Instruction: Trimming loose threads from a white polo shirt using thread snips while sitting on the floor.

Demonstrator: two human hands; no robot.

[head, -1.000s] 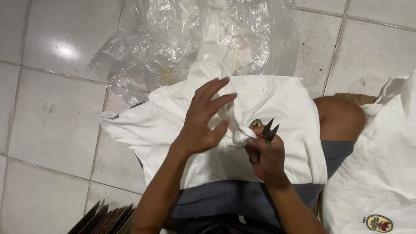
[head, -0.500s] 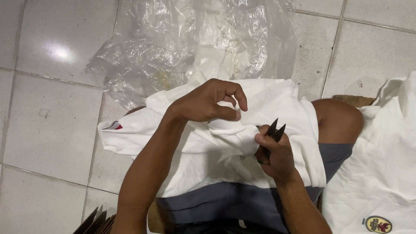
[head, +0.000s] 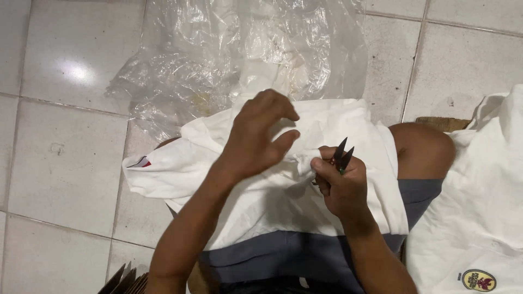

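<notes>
A white shirt [head: 261,201] lies spread over my lap and grey shorts. My left hand [head: 259,136] hovers over its middle, thumb and fingers curled and pinching a small fold of the cloth. My right hand [head: 335,182] is closed around small dark thread snips [head: 343,152], whose two pointed blades stick up past my fingers. The same hand's thumb and forefinger also grip the bunched fold of fabric right next to the left thumb. A small red mark shows on the shirt's left sleeve end [head: 143,162].
Crumpled clear plastic sheeting [head: 234,60] lies on the tiled floor [head: 49,152] beyond my knees. Another white garment with a round badge [head: 479,218] is piled at the right. Edges of cardboard [head: 128,280] show at the bottom left.
My left hand lifted off the flat shirt, curled and pinched a fold of it. My right hand with the snips moved up to the same fold.
</notes>
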